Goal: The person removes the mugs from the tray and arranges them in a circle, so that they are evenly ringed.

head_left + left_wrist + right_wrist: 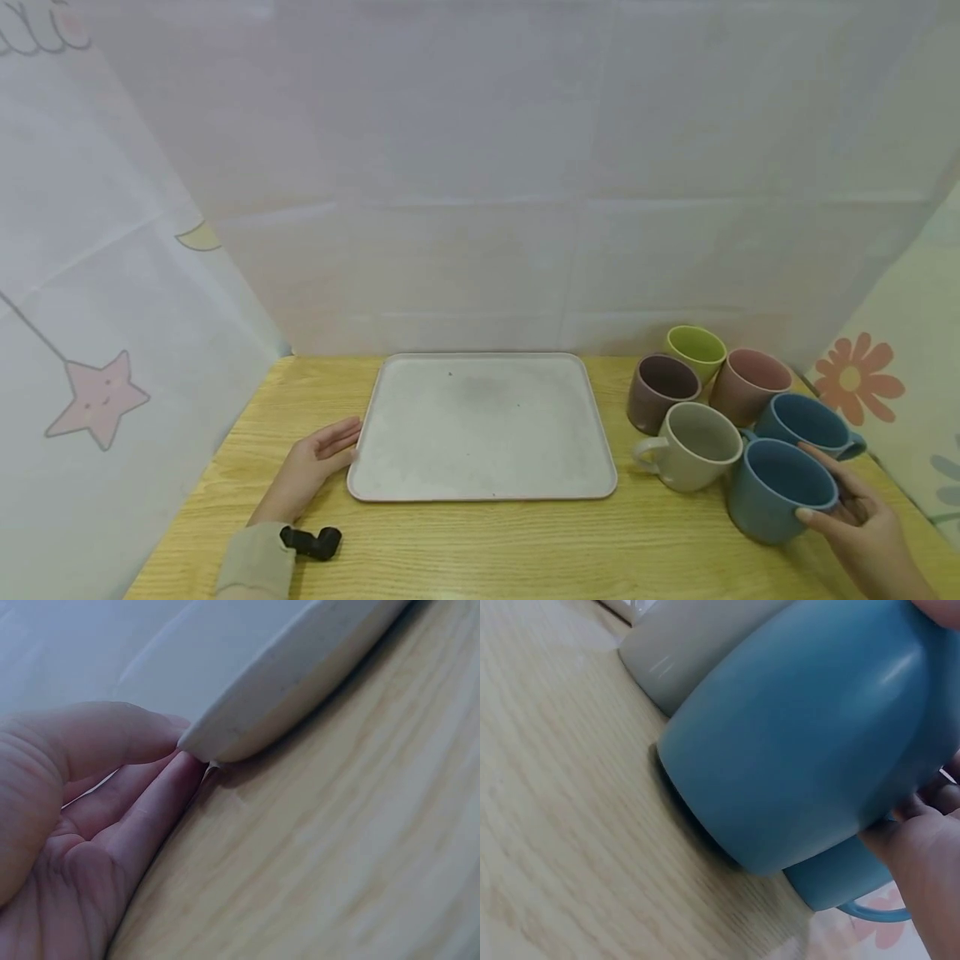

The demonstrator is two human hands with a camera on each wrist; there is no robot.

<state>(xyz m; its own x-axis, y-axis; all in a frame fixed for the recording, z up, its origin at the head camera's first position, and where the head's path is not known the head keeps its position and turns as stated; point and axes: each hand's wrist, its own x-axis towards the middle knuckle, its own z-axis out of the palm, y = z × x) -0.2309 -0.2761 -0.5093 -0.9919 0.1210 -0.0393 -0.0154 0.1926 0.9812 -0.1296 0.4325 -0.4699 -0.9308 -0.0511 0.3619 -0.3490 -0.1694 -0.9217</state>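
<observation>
My right hand (862,521) grips the front blue mug (768,500) from its right side, thumb at the near rim. In the right wrist view this mug (795,742) is upright over a dark shadow; whether its base touches the table I cannot tell. A second blue mug (806,421) stands right behind it, and a cream mug (686,462) is at its left. At the left edge of the white tray (480,433), my left hand (315,462) has nearly straight fingers. Thumb and fingertips touch the tray's rim (247,705) in the left wrist view.
Behind the cream mug are a purple cup (648,404), a pink cup (738,396) and a green cup (697,354), close together. All stand on a wooden table (480,550). A pale cloth backdrop (465,208) rises behind it and at both sides.
</observation>
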